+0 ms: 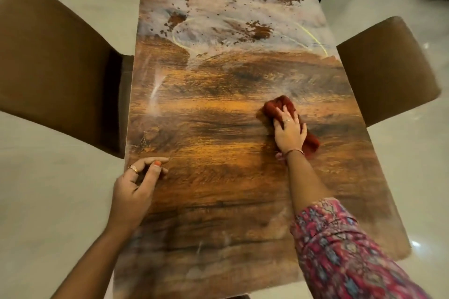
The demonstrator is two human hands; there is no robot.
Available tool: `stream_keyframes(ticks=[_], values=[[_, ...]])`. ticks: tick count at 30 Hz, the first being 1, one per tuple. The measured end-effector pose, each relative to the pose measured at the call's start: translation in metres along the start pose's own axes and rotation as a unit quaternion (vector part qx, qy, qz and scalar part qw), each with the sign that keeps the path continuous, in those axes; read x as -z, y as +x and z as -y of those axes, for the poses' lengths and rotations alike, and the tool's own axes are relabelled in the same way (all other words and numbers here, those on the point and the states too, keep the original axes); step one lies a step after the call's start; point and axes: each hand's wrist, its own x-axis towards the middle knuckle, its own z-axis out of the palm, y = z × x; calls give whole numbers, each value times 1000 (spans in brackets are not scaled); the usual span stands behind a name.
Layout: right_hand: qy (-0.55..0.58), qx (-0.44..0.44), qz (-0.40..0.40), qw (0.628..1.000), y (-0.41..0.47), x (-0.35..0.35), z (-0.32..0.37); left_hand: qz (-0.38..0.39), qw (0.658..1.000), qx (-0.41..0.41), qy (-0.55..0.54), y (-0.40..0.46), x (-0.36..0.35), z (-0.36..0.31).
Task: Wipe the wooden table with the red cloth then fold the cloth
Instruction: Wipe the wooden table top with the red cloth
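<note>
Right hand (289,132) hiding bunched red cloth (279,104)

Long wooden table (218,128) between two brown chairs, one left (56,60), one right (386,70). Bunched red cloth (279,104) on its right half under the right hand (289,131); left hand (138,184) apparently resting at its left edge.

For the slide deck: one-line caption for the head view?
Right hand presses crumpled red cloth on glossy wooden table; left hand rests at its edge.
</note>
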Motion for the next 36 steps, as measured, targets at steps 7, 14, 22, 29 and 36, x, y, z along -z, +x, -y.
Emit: stream_keyframes(ticks=[7, 14, 22, 29, 36], values=[[-26, 197, 67, 978, -144, -52, 39, -53, 997, 38, -29, -26, -3, 10], [-96, 338, 157, 923, -145, -38, 5, -55, 997, 39, -37, -32, 0, -2], [-39, 26, 12, 999, -113, -57, 86, -31, 996, 67, -47, -15, 60, 2], [5, -107, -13, 994, -59, -119, 231, 92, 993, 79, -3, 39, 142, 12], [-49, 135, 58, 988, -125, -151, 265, 138, 986, 96, -5, 104, 196, 6]])
